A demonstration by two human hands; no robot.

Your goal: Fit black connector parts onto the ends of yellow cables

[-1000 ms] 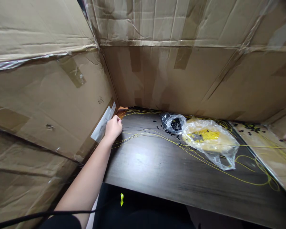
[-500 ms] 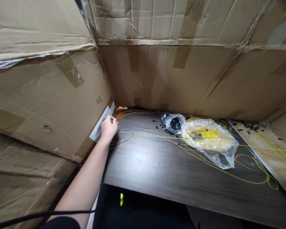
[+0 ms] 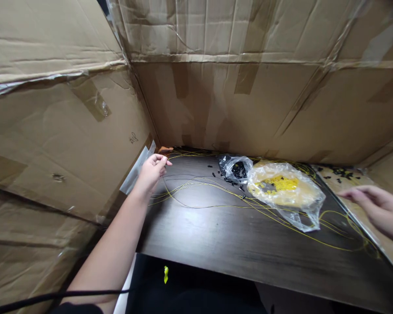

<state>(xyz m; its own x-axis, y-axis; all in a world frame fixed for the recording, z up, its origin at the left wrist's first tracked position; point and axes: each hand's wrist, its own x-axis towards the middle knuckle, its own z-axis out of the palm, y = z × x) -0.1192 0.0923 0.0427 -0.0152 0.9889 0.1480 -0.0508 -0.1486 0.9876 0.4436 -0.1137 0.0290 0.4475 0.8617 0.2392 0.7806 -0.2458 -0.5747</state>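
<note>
Thin yellow wires (image 3: 249, 207) lie in loose loops across the dark wooden tabletop (image 3: 216, 235). My left hand (image 3: 151, 171) reaches to the table's back left corner, beside the cardboard wall. Its fingertips are pinched together on one yellow wire that loops down from them. My right hand (image 3: 378, 209) is at the right edge, above a cardboard sheet (image 3: 380, 235). Its fingers stretch out to the left, and I see nothing held in them.
A clear bag of small black parts (image 3: 237, 169) and a clear bag of yellow parts (image 3: 283, 189) lie at the back. Taped cardboard walls (image 3: 249, 109) enclose the table on the left, back and right. Black bits are scattered on the cardboard sheet.
My right hand came in from the right edge with fingers extended. The taut yellow wire went slack and curved over the table. My left hand lifted slightly, fingers now pinched forward.
</note>
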